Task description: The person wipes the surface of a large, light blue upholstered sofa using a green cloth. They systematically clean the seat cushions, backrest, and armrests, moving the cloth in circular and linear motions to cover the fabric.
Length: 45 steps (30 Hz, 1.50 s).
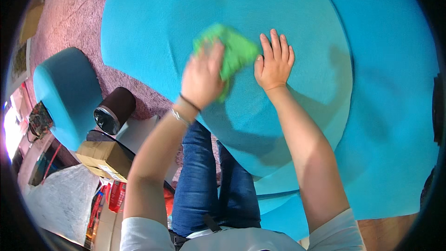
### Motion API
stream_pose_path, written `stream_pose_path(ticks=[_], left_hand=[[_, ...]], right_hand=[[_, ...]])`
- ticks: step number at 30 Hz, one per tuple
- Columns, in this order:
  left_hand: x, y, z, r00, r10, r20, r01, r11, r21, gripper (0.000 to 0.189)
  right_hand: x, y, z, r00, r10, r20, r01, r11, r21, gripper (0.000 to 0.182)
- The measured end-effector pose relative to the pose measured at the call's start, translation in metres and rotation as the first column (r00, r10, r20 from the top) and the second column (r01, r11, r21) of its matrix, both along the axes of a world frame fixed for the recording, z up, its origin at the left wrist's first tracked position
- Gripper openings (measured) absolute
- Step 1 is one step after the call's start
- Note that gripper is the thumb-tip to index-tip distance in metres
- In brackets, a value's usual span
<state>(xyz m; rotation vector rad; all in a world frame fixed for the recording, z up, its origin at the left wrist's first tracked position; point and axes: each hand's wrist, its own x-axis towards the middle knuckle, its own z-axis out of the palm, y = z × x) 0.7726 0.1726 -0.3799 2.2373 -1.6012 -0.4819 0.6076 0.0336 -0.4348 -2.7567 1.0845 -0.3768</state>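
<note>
My left hand (204, 73) lies over a bright green cloth (240, 48), pressing it against a turquoise upholstered seat cushion (146, 24). Motion blurs both the hand and the cloth, and some of the fingers are hard to make out. A bracelet and a dark band circle the left wrist. To the right, my right hand (275, 62) rests palm down on the same cushion, fingers spread, with nothing in it. Its thumb is close to the cloth's right corner. Shadows of my arms and body fall across the fabric.
Blue upholstery (390, 111) rises along the right. At left, a turquoise pouf (69, 90) stands on pink carpet (73, 10) beside a dark waste bin (116, 109) with a black liner. Nearer are a cardboard box (104, 158), a red packet (117, 195) and a grey sheet (62, 198).
</note>
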Motion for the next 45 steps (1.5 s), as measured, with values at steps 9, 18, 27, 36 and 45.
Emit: stream_pose_path(ticks=[9,18,27,36,45], left_hand=[[0.036,-0.023,-0.001,0.925,0.377,0.043,-0.371,0.922,-0.108,0.065],[0.072,0.084,-0.018,0.989,0.085,0.121,-0.081,0.996,-0.037,0.065],[0.235,0.056,-0.022,0.589,0.796,0.140,-0.794,0.602,-0.086,0.038],[0.111,-0.040,-0.003,0.987,0.128,0.097,-0.113,0.983,-0.148,0.046],[0.264,0.016,0.003,0.872,0.490,-0.009,-0.490,0.871,-0.022,0.062]], right_hand=[[0.007,0.003,0.014,0.997,-0.008,-0.080,0.010,1.000,0.022,0.049],[0.134,-0.023,0.013,0.998,-0.052,0.044,0.053,0.998,-0.023,0.044],[0.150,-0.021,-0.001,0.994,-0.069,0.086,0.074,0.995,-0.061,0.048],[0.156,-0.017,0.002,0.998,-0.060,0.017,0.062,0.995,-0.074,0.048],[0.153,-0.021,-0.001,0.995,-0.091,-0.035,0.088,0.994,-0.070,0.050]])
